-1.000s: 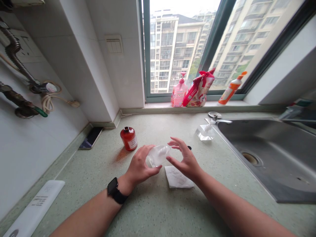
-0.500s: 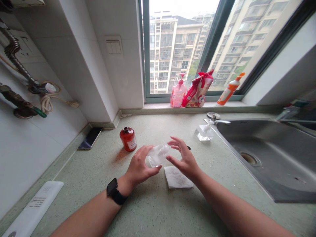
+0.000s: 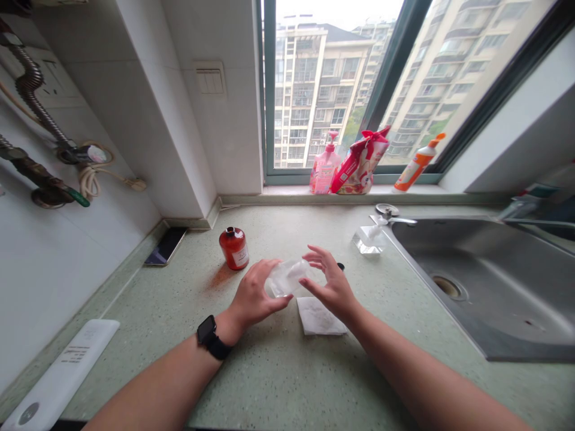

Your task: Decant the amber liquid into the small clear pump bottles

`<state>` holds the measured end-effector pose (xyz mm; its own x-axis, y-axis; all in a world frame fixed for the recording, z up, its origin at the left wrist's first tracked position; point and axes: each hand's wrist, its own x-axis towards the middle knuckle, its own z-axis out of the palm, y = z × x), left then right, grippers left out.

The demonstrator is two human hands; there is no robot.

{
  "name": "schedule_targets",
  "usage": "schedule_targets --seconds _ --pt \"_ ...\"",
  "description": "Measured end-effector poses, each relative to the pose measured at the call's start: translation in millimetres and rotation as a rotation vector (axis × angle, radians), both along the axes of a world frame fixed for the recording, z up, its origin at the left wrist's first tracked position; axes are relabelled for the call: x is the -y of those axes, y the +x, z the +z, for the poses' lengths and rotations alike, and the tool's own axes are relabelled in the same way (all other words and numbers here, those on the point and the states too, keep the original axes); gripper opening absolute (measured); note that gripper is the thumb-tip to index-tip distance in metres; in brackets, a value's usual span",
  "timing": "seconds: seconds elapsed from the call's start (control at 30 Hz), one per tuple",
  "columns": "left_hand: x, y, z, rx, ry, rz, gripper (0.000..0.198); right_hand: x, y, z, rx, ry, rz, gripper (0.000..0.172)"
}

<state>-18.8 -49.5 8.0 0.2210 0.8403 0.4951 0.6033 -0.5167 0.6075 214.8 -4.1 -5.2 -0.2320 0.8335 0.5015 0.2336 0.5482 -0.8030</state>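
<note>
My left hand (image 3: pixel 256 288) is closed around the left side of a clear, see-through container (image 3: pixel 286 278), its exact kind blurred, held over the counter. Fingers apart and curved, my right hand (image 3: pixel 331 284) is just to the right of the container; whether its fingertips touch it I cannot tell. A folded white paper towel (image 3: pixel 320 317) with greyish smudges lies below my right hand. Behind that hand a small black cap (image 3: pixel 341 266) partly shows. An amber-red bottle (image 3: pixel 234 249) with a white label and an uncovered neck stands left of the container.
A clear pump bottle (image 3: pixel 369 240) stands near the steel sink (image 3: pixel 503 281) on the right. A phone (image 3: pixel 166 246) lies at the back left, a long white device (image 3: pixel 72 368) at the front left. On the windowsill are a pink pump bottle (image 3: pixel 324 170), a red bag (image 3: pixel 363 164) and an orange bottle (image 3: pixel 418 164).
The clear container has turned slightly in my left hand. My right hand stays beside it with fingers apart. The whole view has shifted a little.
</note>
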Motion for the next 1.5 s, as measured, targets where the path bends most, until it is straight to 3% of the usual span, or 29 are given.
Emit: schedule_targets --seconds 0.13,0.27,0.5,0.8,1.03,1.3,1.4,1.5 --pt "-1 1 0.1 -0.006 0.005 -0.039 0.066 0 -3 -2.5 -0.008 -0.023 -0.039 0.064" --pt "-3 -3 -1.1 0.001 0.01 0.001 0.067 -8 5 -5.0 -0.014 -0.024 -0.063 0.056" --pt "-5 -3 -4.2 -0.041 0.039 -0.012 0.066 -4 0 -0.6 0.021 0.005 -0.03 0.069" --pt "-6 -7 -4.3 -0.037 0.026 0.006 0.067 -5 3 0.2 -0.001 -0.006 -0.039 0.056" --pt "-7 -6 -6.4 -0.078 0.04 -0.015 0.069 -2 -2 1.5 0.054 0.033 -0.001 0.074" --pt "-6 -5 -5.2 -0.091 0.052 -0.046 0.069 8 -6 12.6 0.109 0.105 -0.027 0.046" --pt "-6 -6 -3.6 -0.098 0.056 -0.043 0.068 9 -3 16.0 0.113 0.148 0.033 0.055" --pt "-6 -6 -3.3 -0.126 0.065 -0.035 0.068 8 -1 16.2 0.173 0.158 0.0 0.069"
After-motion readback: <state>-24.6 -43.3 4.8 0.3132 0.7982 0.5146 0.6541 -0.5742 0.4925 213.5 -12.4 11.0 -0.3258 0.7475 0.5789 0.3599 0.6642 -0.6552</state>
